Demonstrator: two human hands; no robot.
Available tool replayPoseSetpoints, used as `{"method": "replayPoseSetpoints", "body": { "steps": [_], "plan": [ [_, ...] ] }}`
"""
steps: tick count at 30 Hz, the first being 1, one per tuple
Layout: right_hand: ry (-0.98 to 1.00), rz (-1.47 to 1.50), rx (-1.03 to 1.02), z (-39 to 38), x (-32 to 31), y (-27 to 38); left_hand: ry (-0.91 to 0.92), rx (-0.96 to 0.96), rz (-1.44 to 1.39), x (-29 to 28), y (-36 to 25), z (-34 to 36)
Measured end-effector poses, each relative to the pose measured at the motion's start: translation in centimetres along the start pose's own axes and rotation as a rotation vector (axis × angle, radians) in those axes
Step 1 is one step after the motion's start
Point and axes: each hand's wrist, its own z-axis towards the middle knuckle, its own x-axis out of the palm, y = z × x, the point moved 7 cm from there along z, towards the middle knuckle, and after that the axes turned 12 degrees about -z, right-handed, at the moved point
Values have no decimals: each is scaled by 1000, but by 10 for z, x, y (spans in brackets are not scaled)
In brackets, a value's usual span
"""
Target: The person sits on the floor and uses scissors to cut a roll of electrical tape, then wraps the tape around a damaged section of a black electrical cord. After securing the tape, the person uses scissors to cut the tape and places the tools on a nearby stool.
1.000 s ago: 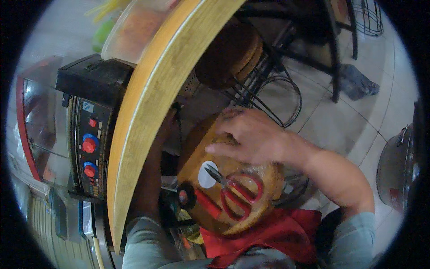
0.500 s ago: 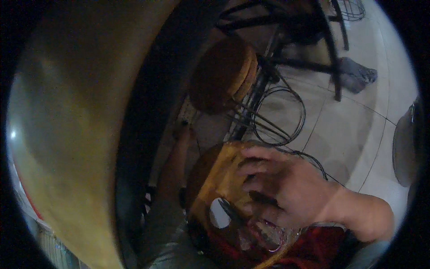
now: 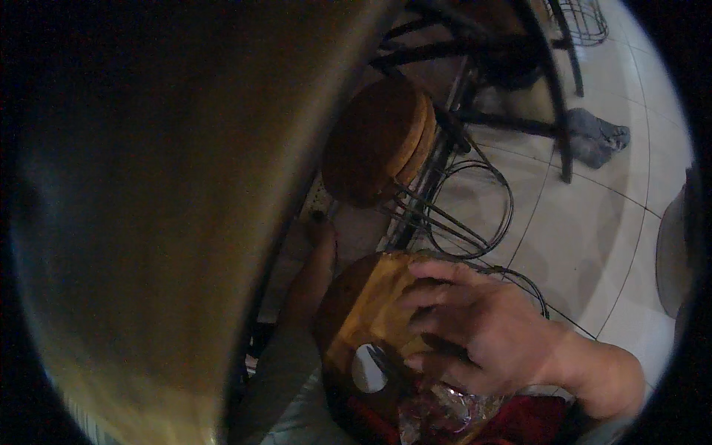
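Observation:
My right hand [image 3: 493, 330] reaches in from the lower right over a wooden stool top [image 3: 378, 297]. Its fingers are spread and slightly bent, with no object visible in them; the space under the palm is in shadow. Left of the fingertips lies a white oval piece [image 3: 367, 368], with a thin dark pointed thing [image 3: 380, 359] across its edge. Below the hand is a crinkled, shiny clear plastic wrapper [image 3: 456, 408], beside dark red cloth [image 3: 528, 421]. My left hand is not in view.
A large, blurred yellowish-brown surface [image 3: 178, 185] fills the left side. Beyond the stool stand a round brown seat [image 3: 374, 141], a looped black cable or wire [image 3: 504, 200] and dark metal furniture legs [image 3: 552, 81]. Grey cloth [image 3: 595, 137] lies on the tiled floor [image 3: 578, 230].
The view has shifted: the blurred surface at left covers more, and the stool and floor things appear slightly lower and further right. My right hand stays over the stool, fingers spread.

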Motion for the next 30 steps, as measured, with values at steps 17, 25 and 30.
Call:
{"method": "replayPoseSetpoints", "body": {
  "steps": [17, 25, 30],
  "plan": [
    [-80, 32, 97, -4, -3, 3, -23, 15, -26, -8, -5, 8],
    [-33, -16, 71, -8, 8, 4, -35, 33, -94, -1, 5, -8],
    [64, -12, 51, 8, 17, -6, -50, 26, -167, -20, 11, -43]
  ]
}}
